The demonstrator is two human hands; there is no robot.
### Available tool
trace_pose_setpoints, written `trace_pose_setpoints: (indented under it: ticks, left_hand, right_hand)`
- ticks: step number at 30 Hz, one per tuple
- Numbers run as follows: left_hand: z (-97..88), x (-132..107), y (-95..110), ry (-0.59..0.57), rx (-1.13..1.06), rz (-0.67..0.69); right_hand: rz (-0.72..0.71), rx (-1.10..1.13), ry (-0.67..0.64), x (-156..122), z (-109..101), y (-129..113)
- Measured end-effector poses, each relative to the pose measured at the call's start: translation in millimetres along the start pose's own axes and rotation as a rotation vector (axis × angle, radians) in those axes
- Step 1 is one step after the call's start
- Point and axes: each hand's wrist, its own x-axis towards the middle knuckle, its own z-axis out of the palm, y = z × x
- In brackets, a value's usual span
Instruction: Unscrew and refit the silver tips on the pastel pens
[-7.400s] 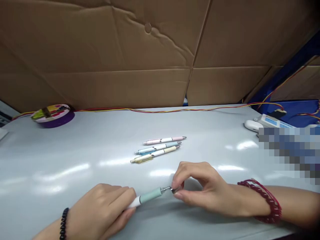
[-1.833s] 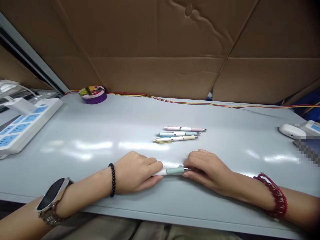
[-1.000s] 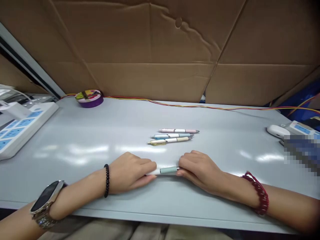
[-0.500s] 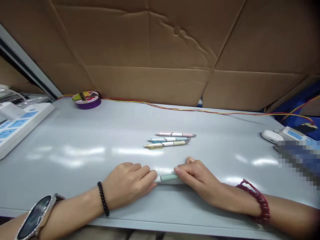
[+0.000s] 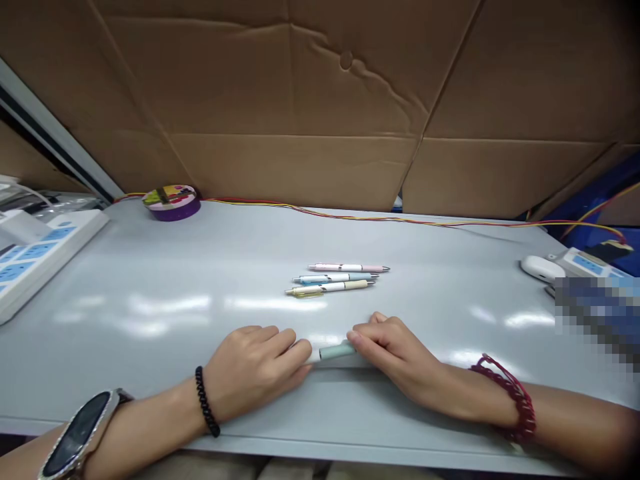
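Note:
A pen [image 5: 336, 351] with a pale green grip and a white barrel is held between my two hands, above the front part of the table. My left hand [image 5: 260, 365] is closed around its white end, and the fingers cover most of that part. At the other end, my right hand [image 5: 393, 353] pinches the green section, hiding the tip. Beyond my hands lie three pens side by side: a pink pen [image 5: 345, 268], a light blue pen [image 5: 340, 277] and a pale yellow pen [image 5: 333, 288], all with their tips toward the right.
A round purple tin [image 5: 175, 209] stands at the back left of the grey table [image 5: 240, 240]. Thin cables [image 5: 345, 217] run along the cardboard wall [image 5: 250, 87]. Power strips flank both sides, one at the left [image 5: 55, 257]; a white earbud case [image 5: 543, 268] is at the right.
Both hands keep their grip on the green and white pen, which looks almost unmoved. The whole view has shifted slightly.

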Motion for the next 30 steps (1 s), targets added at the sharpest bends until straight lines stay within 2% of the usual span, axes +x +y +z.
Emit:
trace_pose_setpoints:
  ticks: [3,6,8,10,13,15,18,25,30]
  left_hand:
    - [-2.1,0.5,0.9,-0.081,-0.125,-0.039]
    - [-5.7,0.3,1.2,-0.208,-0.327,-0.058]
    - [-7.7,0.0,0.9,-0.228,-0.468,-0.055]
    - [-8.6,0.3,0.8,-0.186,-0.558,0.008]
    - [-8.1,2.8,2.6,-0.169,-0.517,0.198]
    - [-6.9,4.5,5.2,-0.196,-0.456,0.286]
    - [-4.0,4.5,9.5,-0.189,-0.397,0.342]
    - [4.4,-4.0,17.1,-0.058,-0.322,0.347]
    - [0.8,-4.5,18.3,0.011,-0.329,0.389]
  right_hand:
    - [-0.01,0.171,0.04,-4.0,0.7,-2.5]
    - [0.018,0.413,-0.018,-7.1,4.0,-4.0]
    - [0.048,0.568,-0.054,-6.9,6.4,-3.4]
    - [0.077,0.703,-0.042,-4.5,7.9,-1.3]
    - [0.126,0.816,0.012,0.5,7.7,2.4]
    - [0.125,0.818,0.0,2.4,6.6,3.4]
    - [0.095,0.744,-0.043,2.0,4.4,1.9]
    - [0.081,0.691,-0.101,1.8,1.1,-1.5]
    - [0.089,0.655,-0.106,1.1,1.4,-3.0]
